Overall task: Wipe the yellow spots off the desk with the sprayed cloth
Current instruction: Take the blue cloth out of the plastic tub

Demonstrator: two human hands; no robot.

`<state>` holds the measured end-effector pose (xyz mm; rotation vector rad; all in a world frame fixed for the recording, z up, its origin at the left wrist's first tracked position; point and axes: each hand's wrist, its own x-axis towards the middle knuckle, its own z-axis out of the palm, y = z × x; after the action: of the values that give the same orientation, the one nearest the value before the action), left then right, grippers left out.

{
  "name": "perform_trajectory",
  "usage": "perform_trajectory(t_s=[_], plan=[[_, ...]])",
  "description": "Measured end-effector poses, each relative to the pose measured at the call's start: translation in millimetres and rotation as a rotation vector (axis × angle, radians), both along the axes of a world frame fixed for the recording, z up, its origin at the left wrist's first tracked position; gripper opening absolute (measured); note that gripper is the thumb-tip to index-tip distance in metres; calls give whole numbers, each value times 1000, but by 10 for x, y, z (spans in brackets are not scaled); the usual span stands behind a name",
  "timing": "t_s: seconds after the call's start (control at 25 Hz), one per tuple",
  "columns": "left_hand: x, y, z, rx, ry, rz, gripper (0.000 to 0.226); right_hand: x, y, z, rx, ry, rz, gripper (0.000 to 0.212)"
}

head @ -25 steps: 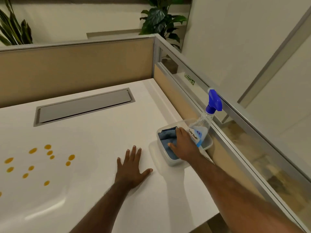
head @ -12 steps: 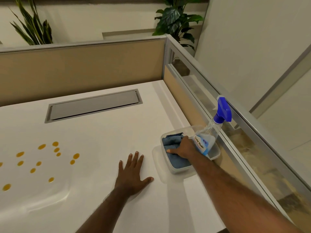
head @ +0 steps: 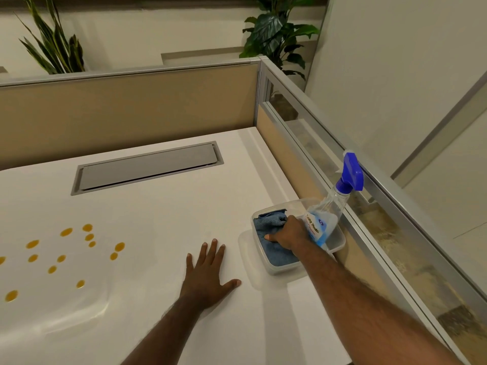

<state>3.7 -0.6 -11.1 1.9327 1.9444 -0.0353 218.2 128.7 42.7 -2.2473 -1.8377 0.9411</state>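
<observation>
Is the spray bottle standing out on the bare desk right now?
No, the spray bottle sits tilted inside the clear plastic tub, next to the blue cloth.

White desk (head: 163,206): yellow spots (head: 66,254), clear tub (head: 340,239), left hand (head: 208,275) flat.

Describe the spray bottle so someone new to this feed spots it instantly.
Follow the desk to its right edge, along the glass partition. There a clear plastic tub holds a blue cloth, which the right hand is gripping. The spray bottle leans in that tub: clear, with a blue trigger head, the only tall item there.
</observation>
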Motion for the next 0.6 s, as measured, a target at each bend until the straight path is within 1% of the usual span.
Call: perform_trajectory(t_s=[0.16, 0.32, 0.44, 0.52, 0.6], plan=[[-7, -1, -5, -9, 9, -1, 107, 17, -21, 45, 19, 105, -30, 74], [-7, 2, -4, -5, 10, -7, 108, 16, -108, 104, 109, 141, -28, 63], [-7, -4, -3, -1, 12, -11, 107, -7, -226, 178, 247, 133, -5, 53], [-7, -5, -12, 8, 12, -11, 108, -38, -334, 250, 381, 112, 0, 46], [-9, 4, -14, 9, 9, -6, 109, -83, -445, 337, 532, 72, 11, 45]])
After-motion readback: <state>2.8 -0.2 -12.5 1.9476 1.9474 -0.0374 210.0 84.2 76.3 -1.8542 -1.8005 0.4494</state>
